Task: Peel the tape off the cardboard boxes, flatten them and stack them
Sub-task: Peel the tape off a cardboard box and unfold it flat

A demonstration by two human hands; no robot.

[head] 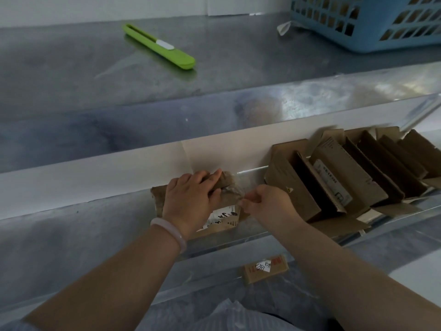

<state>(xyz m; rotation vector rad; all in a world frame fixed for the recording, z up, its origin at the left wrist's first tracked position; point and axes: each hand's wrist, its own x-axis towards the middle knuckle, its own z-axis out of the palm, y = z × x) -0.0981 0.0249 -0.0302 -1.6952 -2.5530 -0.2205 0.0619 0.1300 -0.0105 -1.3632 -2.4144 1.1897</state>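
A small brown cardboard box [224, 216] with a white label lies on the lower metal shelf, near the middle. My left hand [191, 197] presses down on its top, fingers curled over the far edge. My right hand [267, 204] pinches a strip of clear tape [235, 189] that is partly lifted from the box's right end. To the right, several opened and flattened cardboard boxes [346, 175] lean against each other in a row on the same shelf.
A green utility knife [158, 46] lies on the upper metal surface. A blue plastic basket [367, 20] stands at the back right, a scrap of tape [284, 28] beside it. Another small cardboard box [265, 268] lies on the level below, close to me.
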